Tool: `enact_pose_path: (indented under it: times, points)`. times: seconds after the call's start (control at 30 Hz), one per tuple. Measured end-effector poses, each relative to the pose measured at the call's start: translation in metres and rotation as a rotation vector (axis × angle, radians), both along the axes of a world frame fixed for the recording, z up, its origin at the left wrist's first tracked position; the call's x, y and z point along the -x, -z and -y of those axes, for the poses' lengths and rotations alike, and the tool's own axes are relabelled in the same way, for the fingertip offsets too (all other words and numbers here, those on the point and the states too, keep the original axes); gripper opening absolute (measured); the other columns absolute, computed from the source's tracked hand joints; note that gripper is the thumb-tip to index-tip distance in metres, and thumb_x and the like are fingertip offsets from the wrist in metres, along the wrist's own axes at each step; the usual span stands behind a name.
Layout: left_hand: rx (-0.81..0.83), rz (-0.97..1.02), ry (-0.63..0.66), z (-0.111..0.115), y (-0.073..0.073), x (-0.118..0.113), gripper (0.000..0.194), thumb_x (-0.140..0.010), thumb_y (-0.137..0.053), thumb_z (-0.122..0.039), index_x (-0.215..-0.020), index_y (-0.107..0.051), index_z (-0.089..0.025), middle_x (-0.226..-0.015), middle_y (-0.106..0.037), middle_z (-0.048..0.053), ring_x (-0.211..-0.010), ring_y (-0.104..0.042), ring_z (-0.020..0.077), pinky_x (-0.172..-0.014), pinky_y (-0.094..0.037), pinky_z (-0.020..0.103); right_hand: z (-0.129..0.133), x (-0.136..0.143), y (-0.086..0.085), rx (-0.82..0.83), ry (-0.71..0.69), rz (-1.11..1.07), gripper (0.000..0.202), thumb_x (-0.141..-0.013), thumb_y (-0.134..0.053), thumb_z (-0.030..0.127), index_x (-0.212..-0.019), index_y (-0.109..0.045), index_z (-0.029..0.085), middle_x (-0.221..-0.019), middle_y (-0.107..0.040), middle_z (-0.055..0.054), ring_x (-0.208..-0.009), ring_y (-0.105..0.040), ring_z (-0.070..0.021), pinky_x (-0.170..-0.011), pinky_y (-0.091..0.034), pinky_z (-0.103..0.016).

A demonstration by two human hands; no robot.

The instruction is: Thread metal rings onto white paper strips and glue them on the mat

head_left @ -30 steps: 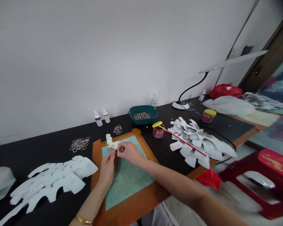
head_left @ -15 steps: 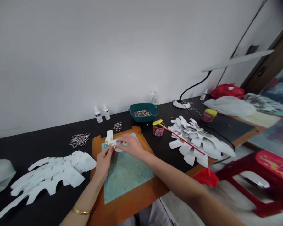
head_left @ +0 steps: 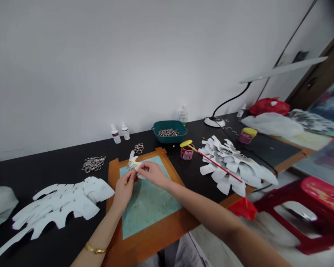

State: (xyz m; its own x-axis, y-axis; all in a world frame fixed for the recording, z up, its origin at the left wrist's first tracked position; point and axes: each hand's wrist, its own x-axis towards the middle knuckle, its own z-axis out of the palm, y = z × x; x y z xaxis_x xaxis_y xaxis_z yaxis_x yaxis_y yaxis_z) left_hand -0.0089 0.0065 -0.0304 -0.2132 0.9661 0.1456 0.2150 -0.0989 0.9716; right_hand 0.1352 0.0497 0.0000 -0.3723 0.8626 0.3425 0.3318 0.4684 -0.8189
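Observation:
Both hands meet over a pale green sheet (head_left: 150,207) edged with brown tape. My left hand (head_left: 124,188) pinches the lower edge of a small white cut-out piece (head_left: 133,157), fingers closed. From the right, my right hand (head_left: 153,173) has its thumb and fingertips closed on the same piece. Several thin metal rings (head_left: 131,167) lie on the piece's face close to my left fingertips. The fingers hide part of the piece, and its exact outline is hard to make out.
Loose metal rings (head_left: 93,163) lie left, and a green basket (head_left: 169,139) of rings stands behind. White cut-out stacks (head_left: 61,202) flank the board. A red tub (head_left: 186,153) carries a yellow lid and a red-handled brush (head_left: 219,167). Two white bottles (head_left: 116,135) stand by the wall.
The white piece has turned in my fingers; its upright tip now leans and looks narrower. My right hand has shifted slightly down, with its fingertips drawn in nearer the left ones.

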Motion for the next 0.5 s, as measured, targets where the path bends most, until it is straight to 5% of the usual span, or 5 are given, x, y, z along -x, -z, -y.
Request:
enact_pose_path:
  times: [0.23, 0.5]
  points:
    - [-0.054, -0.183, 0.021, 0.004, -0.013, 0.002, 0.050, -0.077, -0.059, -0.057, -0.102, -0.073, -0.017, -0.091, -0.075, 0.008, -0.083, -0.067, 0.0259, -0.080, -0.050, 0.035, 0.001, -0.002, 0.000, -0.269, 0.110, 0.148, 0.005, -0.088, -0.066, 0.017, -0.082, -0.066, 0.017, -0.089, -0.066, -0.002, -0.089, -0.057, -0.0170, -0.082, -0.033, -0.031]
    - [-0.032, 0.092, 0.077, 0.006, -0.010, -0.002, 0.045, -0.078, -0.061, -0.059, -0.093, -0.072, -0.018, -0.089, -0.072, 0.005, -0.082, -0.064, 0.0215, -0.078, -0.051, 0.032, 0.004, -0.001, -0.004, -0.201, 0.072, 0.098, 0.009, -0.086, -0.068, 0.017, -0.078, -0.066, 0.017, -0.080, -0.067, 0.000, -0.080, -0.058, -0.0144, -0.079, -0.034, -0.028]
